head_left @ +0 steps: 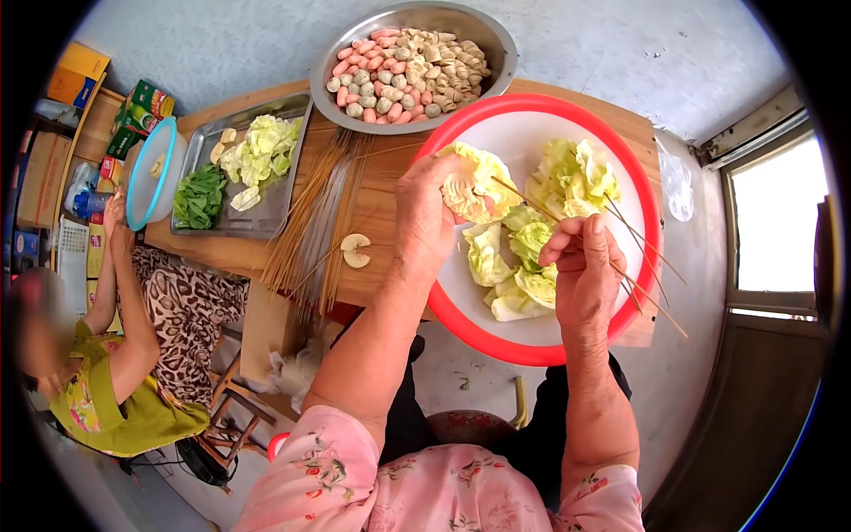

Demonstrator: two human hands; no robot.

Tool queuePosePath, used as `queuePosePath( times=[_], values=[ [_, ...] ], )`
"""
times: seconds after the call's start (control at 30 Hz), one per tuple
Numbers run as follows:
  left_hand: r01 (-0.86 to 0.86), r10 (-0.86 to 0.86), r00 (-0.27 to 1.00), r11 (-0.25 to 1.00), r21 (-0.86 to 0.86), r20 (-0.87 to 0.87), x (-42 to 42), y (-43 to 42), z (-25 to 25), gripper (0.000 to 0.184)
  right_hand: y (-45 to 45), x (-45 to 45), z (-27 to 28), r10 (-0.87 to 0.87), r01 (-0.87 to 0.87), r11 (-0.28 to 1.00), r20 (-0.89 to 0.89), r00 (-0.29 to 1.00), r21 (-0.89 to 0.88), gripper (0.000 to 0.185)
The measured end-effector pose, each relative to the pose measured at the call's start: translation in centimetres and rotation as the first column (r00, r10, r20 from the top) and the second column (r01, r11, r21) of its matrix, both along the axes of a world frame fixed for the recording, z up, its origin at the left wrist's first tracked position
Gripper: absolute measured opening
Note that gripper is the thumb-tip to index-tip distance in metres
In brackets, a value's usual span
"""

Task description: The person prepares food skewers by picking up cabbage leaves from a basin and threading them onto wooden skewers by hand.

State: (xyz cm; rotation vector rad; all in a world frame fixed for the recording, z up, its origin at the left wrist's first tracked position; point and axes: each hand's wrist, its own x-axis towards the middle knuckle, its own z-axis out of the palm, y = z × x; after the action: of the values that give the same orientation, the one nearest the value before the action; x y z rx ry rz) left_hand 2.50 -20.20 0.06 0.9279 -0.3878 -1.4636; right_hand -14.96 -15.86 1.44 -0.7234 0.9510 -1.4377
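My left hand (425,208) is closed on a pale green cabbage leaf (479,182) above the left side of a white basin with a red rim (651,213). My right hand (585,262) is closed around a thin wooden skewer (523,197), whose upper end reaches the leaf. Whether the tip has pierced it I cannot tell. Loose cabbage leaves (519,293) lie in the basin below my hands. A bunch of cabbage pieces (576,177) sits at its far right, with several skewers (651,248) sticking out over the rim.
Behind the basin stands a metal bowl (324,66) of sausages, balls and folded pieces. Many loose skewers (310,222) lie on the wooden table (381,195). A metal tray (288,177) holds greens and cabbage. At left, another person (124,355) sits near a blue-rimmed basin (131,191).
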Motion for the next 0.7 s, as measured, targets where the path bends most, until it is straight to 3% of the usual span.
queuePosePath(
  times=[0.07,0.27,0.4,0.57,0.63,0.7],
  values=[
    [-0.017,0.017,0.999,1.000,-0.005,0.038,0.0,0.1,0.0,0.027,0.1,0.1,0.0,0.008,-0.008,1.000,0.007,1.000,-0.004,0.035],
    [-0.032,0.036,0.996,0.998,0.058,-0.079,0.2,-0.3,-0.5,0.023,-0.4,-0.2,-0.2,0.009,-0.016,0.997,0.081,0.997,0.076,0.035],
    [0.062,-0.058,0.996,0.996,0.060,-0.072,0.5,-0.4,-0.4,0.025,-1.0,-0.9,-0.4,0.013,-0.060,0.982,0.249,0.969,0.182,0.034],
    [0.152,-0.145,0.984,0.986,0.068,-0.103,0.5,-0.4,-0.4,0.027,-1.3,-1.2,-0.9,0.015,-0.083,0.975,0.310,0.951,0.206,0.033],
    [0.192,-0.172,0.957,0.979,0.064,-0.235,0.4,-0.5,-0.2,0.028,-1.4,-1.2,-0.9,0.010,-0.091,0.973,0.352,0.936,0.214,0.033],
    [0.183,-0.165,0.951,0.982,0.048,-0.262,0.2,-0.4,0.3,0.029,-1.5,-1.2,-0.9,-0.004,-0.100,0.967,0.405,0.914,0.234,0.033]
  ],
)
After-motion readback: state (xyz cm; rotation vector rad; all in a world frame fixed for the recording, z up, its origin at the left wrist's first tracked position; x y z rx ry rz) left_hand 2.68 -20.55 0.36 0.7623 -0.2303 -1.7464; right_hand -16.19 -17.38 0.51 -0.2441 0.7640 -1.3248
